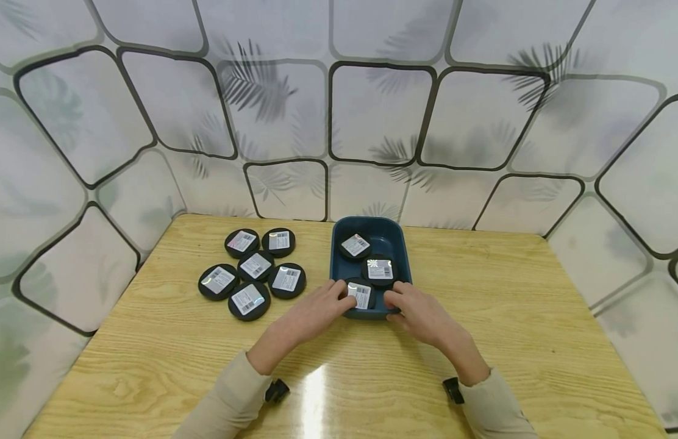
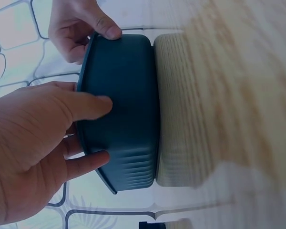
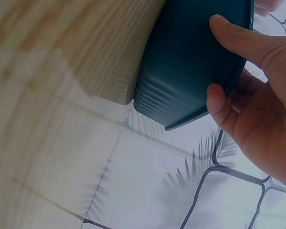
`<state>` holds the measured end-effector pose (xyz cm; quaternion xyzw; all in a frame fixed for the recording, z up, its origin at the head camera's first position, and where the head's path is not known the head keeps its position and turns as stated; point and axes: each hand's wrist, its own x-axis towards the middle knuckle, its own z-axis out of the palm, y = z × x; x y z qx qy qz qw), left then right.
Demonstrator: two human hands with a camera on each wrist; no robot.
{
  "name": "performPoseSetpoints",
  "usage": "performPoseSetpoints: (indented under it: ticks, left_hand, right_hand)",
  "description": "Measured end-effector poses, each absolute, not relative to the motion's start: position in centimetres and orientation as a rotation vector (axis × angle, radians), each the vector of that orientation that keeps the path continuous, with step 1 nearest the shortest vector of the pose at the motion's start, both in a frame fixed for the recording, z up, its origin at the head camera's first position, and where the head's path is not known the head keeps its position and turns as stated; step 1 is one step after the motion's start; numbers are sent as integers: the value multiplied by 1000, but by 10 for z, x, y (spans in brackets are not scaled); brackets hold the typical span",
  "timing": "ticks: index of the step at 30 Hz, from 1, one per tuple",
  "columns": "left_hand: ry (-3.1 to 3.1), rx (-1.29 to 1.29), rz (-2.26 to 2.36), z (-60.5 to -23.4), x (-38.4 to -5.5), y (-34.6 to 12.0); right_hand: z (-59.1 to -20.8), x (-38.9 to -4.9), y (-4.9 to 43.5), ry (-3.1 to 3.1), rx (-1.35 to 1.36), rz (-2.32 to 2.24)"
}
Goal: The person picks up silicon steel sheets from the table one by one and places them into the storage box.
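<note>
The tray is dark teal, the discs black with white labels, the table yellow wood-grain, the far wall leaf-patterned grey-white.

We wear 2 long sleeves of pale beige cloth: the left sleeve shows soft creases near its end, and the right sleeve matches it in colour. Both stop just above the wrist, leaving a short stretch of bare skin before the hand. On the inner side of each sleeve's end sits 1 small black block; the left block looks angular, the right block roughly oblong, and finer detail on the 2 is too small for us to read. Our left hand and right hand are bare.
</note>
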<state>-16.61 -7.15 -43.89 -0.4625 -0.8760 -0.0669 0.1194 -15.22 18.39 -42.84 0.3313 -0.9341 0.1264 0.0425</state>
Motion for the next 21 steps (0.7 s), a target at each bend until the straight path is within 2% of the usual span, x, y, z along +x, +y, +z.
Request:
performPoseSetpoints:
  ticks: [12, 21]
  left_hand:
    - [-2572, -1325, -379, -423, -167, -78]
    - [-2829, -1079, -547, -410, -173, -99]
  right_hand:
    - [-428, -152, 184, -2873, 1004, 393]
    - [-428, -152, 184, -2866, 1011, 404]
